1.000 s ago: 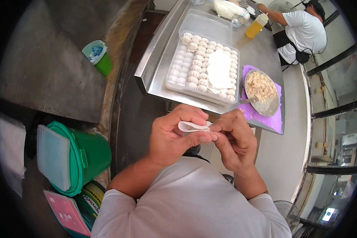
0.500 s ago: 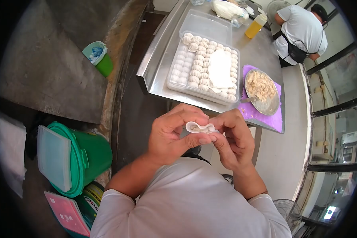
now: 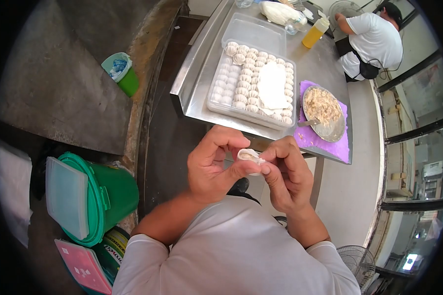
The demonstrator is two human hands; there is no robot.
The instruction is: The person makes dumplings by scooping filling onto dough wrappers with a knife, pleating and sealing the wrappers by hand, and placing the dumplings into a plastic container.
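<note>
Between my two hands, in front of my chest, is a small white dumpling (image 3: 248, 156) with pale filling showing through its open top. My left hand (image 3: 214, 167) supports it with thumb and fingertips on its left side. The thumb and forefinger of my right hand (image 3: 285, 172) pinch the wrapper's edge on the right. Beyond my hands, a clear plastic box (image 3: 216, 105) holds rows of pleated dumplings (image 3: 242, 84), partly covered by a white sheet (image 3: 272, 86). To its right, a metal bowl (image 3: 332, 132) of filling (image 3: 322, 105) rests on a purple cloth (image 3: 347, 147), with a utensil handle (image 3: 308, 123) over its rim.
The steel table (image 3: 192, 93) has a raised edge on its left. A bottle of yellow liquid (image 3: 315, 33) stands toward the back. Another person (image 3: 376, 39) bends over at the far right. Green tubs (image 3: 115, 191) stand low on my left, and a green bin (image 3: 128, 78) lies farther off.
The dumpling's opening has become smaller and rounder as my fingers draw the wrapper together. My left fingers have shifted slightly. The other person has moved an arm toward the fan.
</note>
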